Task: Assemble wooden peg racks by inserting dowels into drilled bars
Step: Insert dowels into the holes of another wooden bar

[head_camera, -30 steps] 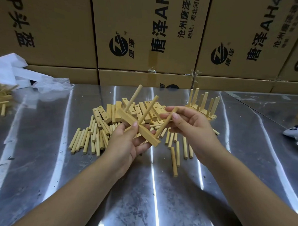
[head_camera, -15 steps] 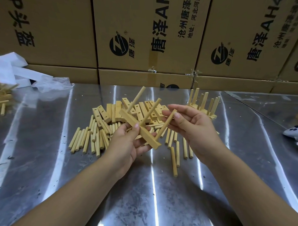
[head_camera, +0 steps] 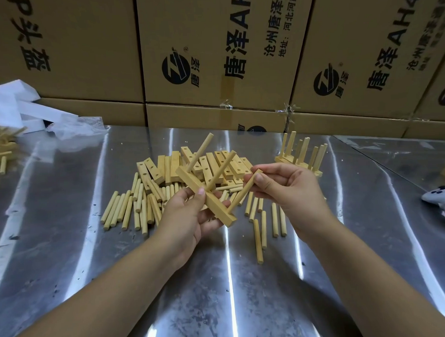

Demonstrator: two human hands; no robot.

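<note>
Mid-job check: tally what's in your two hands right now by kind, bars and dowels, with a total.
Bar, gripped by the left hand: 1
Dowels standing in the bar: 2
Dowel pinched by the right hand: 1
Total: 4

Gripping tilted bar [head_camera: 217,208] in left hand [head_camera: 185,220], two dowels [head_camera: 200,152] already seated, slanting up | pinching third dowel [head_camera: 242,193] in right hand [head_camera: 290,188], lower end meeting bar near its closer end | loose dowels [head_camera: 124,213] and drilled bars [head_camera: 150,168] heaped on steel table [head_camera: 220,294] | finished rack [head_camera: 301,153] just beyond right hand
</note>
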